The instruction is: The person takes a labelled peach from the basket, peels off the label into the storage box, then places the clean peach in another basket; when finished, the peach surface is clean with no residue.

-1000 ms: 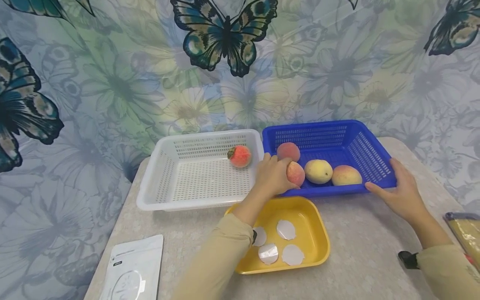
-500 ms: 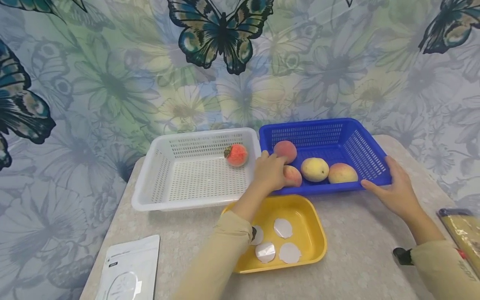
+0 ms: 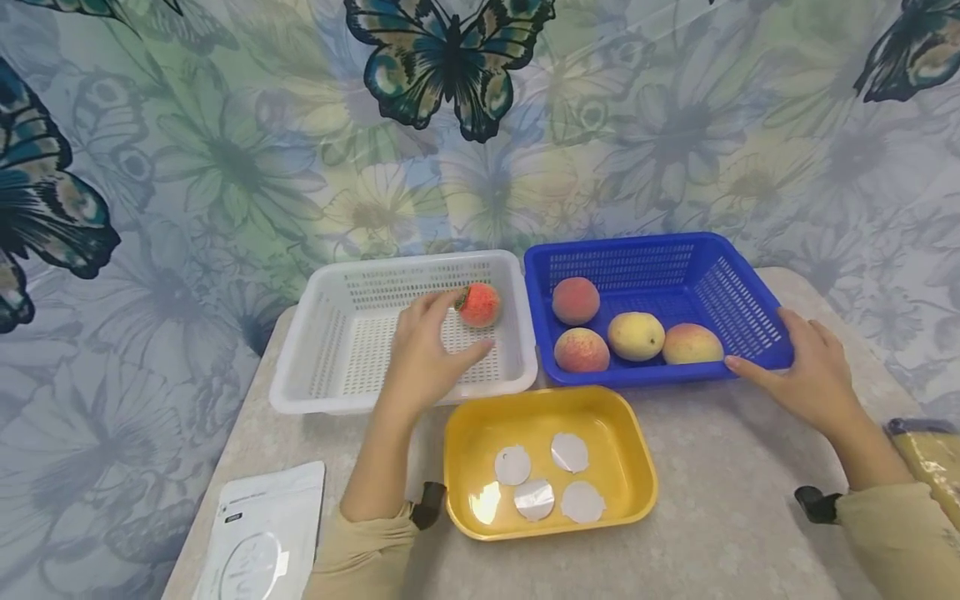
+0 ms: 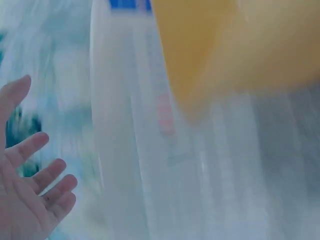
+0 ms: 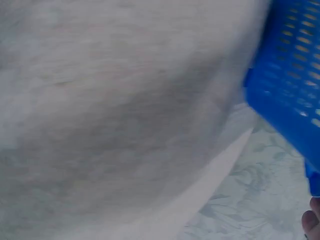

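- Head view: left hand (image 3: 423, 354) hovers over the white basket (image 3: 330, 333), fingers relaxed and spread, holding nothing; its fingertips are just beside the red-orange fruit (image 3: 478, 304) lying near the basket's far right corner.
- Left wrist view: blurred — it shows only the splayed fingers (image 4: 35, 175), the white basket wall and a yellow edge; the fruit is not seen there.
- Right hand (image 3: 813, 379) rests on the near right corner of the blue basket (image 3: 742, 308), fingers extended along the rim.
- Right wrist view: blurred; only blue mesh and one fingertip at the lower edge.
- Blue basket contents: three peaches (image 3: 581, 350) and one yellow fruit (image 3: 636, 335).
- Edges: both baskets touch side by side; the yellow tray (image 3: 465, 433) sits against their near walls.
- Open room — bare tabletop (image 3: 735, 500) right of the tray.
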Tool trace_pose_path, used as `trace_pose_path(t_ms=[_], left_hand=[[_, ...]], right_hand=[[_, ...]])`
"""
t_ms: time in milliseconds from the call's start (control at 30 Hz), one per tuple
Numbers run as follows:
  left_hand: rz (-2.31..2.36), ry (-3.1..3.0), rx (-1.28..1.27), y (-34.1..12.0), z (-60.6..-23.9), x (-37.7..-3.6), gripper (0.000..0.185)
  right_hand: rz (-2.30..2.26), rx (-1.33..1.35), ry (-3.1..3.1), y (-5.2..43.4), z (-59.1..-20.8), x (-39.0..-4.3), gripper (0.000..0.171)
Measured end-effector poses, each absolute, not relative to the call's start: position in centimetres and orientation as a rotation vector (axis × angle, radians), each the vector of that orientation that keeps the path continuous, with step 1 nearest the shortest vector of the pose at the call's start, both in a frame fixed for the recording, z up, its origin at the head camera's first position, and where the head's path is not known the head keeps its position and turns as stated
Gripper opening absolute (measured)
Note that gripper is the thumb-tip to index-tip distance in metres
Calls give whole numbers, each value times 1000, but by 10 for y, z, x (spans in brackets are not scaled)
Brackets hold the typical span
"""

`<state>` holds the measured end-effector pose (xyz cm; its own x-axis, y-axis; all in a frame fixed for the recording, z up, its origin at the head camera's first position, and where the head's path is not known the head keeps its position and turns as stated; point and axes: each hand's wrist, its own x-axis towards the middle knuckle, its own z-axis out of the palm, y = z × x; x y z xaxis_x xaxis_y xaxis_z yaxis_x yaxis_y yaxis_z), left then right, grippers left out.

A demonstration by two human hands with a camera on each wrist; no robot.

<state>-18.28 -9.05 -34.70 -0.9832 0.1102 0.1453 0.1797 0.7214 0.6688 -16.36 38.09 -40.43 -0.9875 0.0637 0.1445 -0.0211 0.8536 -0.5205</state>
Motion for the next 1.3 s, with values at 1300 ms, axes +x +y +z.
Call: trace_pose_path(t_ms=[1300], left_hand=[[-921,-2922,344,-203,-397,-141,131]], right_hand=[[1498,492,-2901,48,-385,-258,81]])
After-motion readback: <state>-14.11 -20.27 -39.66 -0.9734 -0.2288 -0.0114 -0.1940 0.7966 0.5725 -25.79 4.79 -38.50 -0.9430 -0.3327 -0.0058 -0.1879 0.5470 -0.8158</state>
